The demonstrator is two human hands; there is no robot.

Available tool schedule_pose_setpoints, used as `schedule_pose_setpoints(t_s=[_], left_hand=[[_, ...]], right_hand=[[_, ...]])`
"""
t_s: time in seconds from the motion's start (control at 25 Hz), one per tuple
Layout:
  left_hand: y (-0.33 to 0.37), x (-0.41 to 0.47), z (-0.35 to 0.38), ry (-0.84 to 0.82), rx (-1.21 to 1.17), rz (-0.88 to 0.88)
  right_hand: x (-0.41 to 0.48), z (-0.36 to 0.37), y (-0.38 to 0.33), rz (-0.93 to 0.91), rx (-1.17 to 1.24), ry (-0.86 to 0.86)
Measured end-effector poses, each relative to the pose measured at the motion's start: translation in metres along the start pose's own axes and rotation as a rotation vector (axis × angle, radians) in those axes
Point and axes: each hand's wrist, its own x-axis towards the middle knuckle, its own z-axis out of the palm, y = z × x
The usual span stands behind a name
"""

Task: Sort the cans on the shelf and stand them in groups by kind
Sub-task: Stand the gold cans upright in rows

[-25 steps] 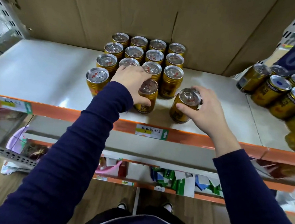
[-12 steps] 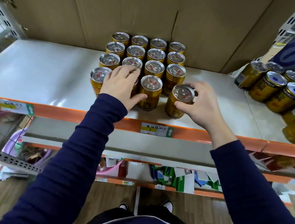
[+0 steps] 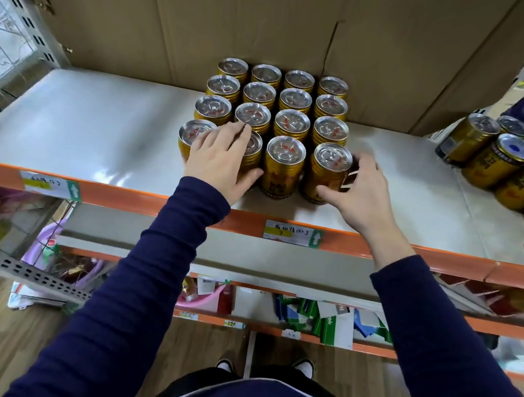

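Several gold cans with red-marked silver lids stand upright in a tight block at the back middle of the grey shelf. My right hand grips the front-right can, thumb on its front, fingers behind it; the can stands in line with the front row. My left hand rests flat over the second can in the front row, fingers straight, thumb against its side, and partly hides it. Gold cans with blue-marked lids stand grouped at the far right.
A cardboard sheet backs the shelf. The shelf's orange front edge carries a price label. Bare grey shelf lies left of the block and between the two can groups. Lower shelves hold mixed packets.
My right hand has slid its can back and left into the front row. My left hand let go of its can and now lies flat over the front row.
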Motion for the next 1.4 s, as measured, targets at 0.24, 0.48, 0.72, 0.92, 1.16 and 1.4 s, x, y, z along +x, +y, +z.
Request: schedule_pose_setpoints(t_s=[0.24, 0.48, 0.72, 0.92, 1.16, 1.4], left_hand=[[0.01, -0.001, -0.003, 0.042, -0.102, -0.054], [0.092, 0.032, -0.001, 0.068, -0.227, 0.22], [0.186, 0.084, 0.029, -0.081, -0.258, 0.353], [0.243, 0.129, 0.061, -0.196, -0.302, 0.346], [0.285, 0.165, 0.099, -0.346, -0.43, 0.192], [0.315, 0.223, 0.132, -0.378, -0.547, 0.001]], right_hand=[[-0.005, -0.006, -0.002, -0.033, 0.013, -0.047], [-0.016, -0.072, 0.033, -0.024, 0.022, 0.098], [0.005, -0.16, 0.104, 0.042, -0.181, 0.251], [0.069, -0.212, 0.153, 0.061, -0.421, 0.213], [0.134, -0.217, 0.179, 0.082, -0.635, 0.025], [0.115, -0.237, 0.177, -0.07, -0.524, -0.199]])
